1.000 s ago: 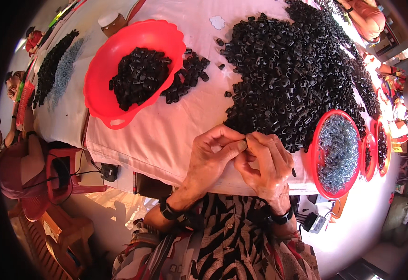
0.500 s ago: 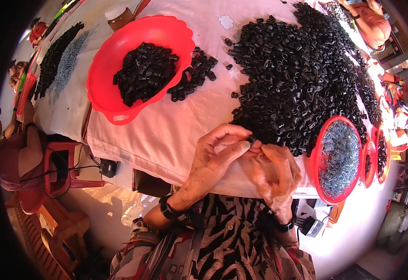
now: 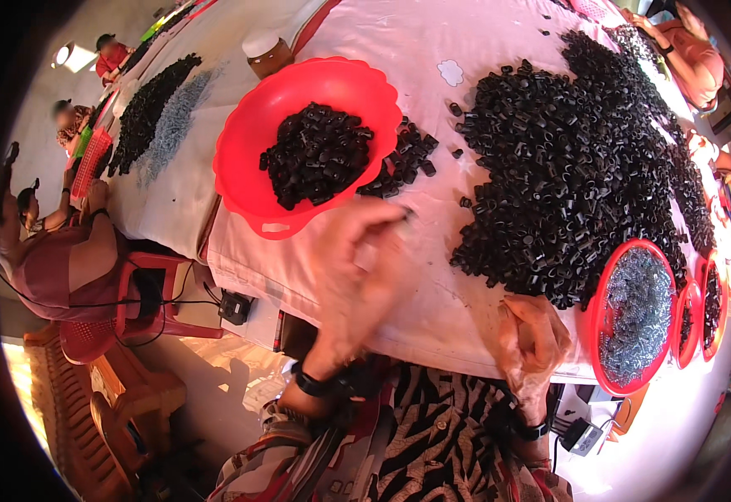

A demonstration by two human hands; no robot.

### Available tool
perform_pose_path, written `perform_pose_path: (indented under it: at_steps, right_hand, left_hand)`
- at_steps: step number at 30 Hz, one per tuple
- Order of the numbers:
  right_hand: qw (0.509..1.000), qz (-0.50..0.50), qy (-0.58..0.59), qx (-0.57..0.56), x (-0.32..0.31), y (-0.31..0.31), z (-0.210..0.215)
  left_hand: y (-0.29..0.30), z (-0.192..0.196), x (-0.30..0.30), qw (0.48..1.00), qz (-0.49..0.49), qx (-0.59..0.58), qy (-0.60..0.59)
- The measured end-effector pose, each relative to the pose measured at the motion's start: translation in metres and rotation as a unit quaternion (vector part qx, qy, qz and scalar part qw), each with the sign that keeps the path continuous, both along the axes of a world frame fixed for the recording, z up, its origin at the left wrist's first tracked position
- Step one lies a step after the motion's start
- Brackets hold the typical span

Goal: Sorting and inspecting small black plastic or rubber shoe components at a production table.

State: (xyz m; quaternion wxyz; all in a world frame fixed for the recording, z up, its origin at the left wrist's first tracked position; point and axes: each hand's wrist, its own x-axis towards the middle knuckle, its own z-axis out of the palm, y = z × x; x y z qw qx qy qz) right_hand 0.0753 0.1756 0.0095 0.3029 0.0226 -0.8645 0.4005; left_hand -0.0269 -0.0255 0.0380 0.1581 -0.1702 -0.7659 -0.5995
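My left hand [image 3: 364, 263], smeared by motion, is raised over the cloth just in front of the red scalloped bowl [image 3: 240, 180]. A small black plastic piece [image 3: 406, 214] shows as a dark blur at its pinched fingertips. Inside the bowl lies a heap of black plastic pieces [image 3: 319, 155], and more of them spill beside its right rim. My right hand [image 3: 534, 339] rests low near the table's front edge, fingers curled together; whatever they hold is hidden. Beyond it spreads a big pile of loose black plastic pieces [image 3: 566, 167].
A red basin [image 3: 595, 322] of small silvery metal parts [image 3: 636, 314] stands at the right, smaller red containers beside it. A lidded jar [image 3: 267, 54] stands behind the bowl. People sit at the left; a red plastic chair [image 3: 152, 293] is below the table edge.
My hands, together before at the small black piece, have parted. The left has moved toward the red bowl; the right has stayed near the front edge. The whole view has shifted slightly.
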Motion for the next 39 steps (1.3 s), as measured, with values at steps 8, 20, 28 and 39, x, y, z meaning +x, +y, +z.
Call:
perform_pose_path:
  at_steps: [8,20,28,39]
  right_hand:
    - [1.000,0.011,-0.007,-0.004,-0.003,-0.001,0.003]
    - [0.999,0.016,-0.034,-0.017,0.002,0.002,-0.003]
    - [0.999,0.042,-0.009,-0.011,0.000,0.006,-0.001]
    - [0.971,-0.223,-0.090,-0.004,0.034,0.092,0.031]
  left_hand:
    - [-0.012,0.011,-0.029,0.992,0.112,0.052,0.010]
    - [0.050,-0.029,0.003,0.985,-0.115,-0.126,-0.019]
    - [0.055,-0.024,-0.001,0.978,-0.083,-0.189,0.012]
    - [0.047,-0.043,-0.001,0.996,-0.084,-0.040,-0.018]
